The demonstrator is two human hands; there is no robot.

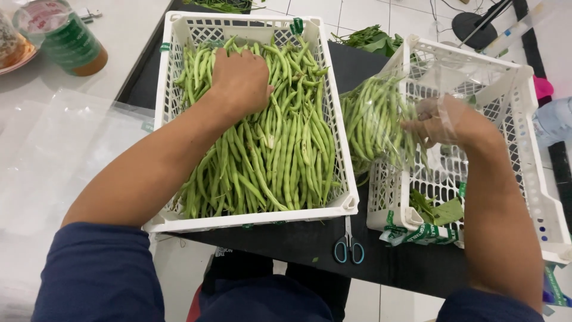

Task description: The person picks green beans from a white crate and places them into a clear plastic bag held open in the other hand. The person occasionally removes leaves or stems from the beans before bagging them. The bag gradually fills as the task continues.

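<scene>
A white plastic crate (pixel 170 107) is filled with long green beans (pixel 280 155). My left hand (pixel 239 80) reaches into the far part of the pile, palm down, fingers curled into the beans. My right hand (pixel 444 122) holds a clear plastic bag (pixel 387 119) packed with green beans at its open end, above the left edge of a second white crate (pixel 518 101). The bag partly covers my right fingers.
The second crate holds a few green leaves (pixel 438 210). Scissors (pixel 348 247) lie on the black table between the crates. Clear plastic bags (pixel 53 155) are stacked on the left. A green-labelled jar (pixel 62 36) stands at the top left. Leafy greens (pixel 369 39) lie behind.
</scene>
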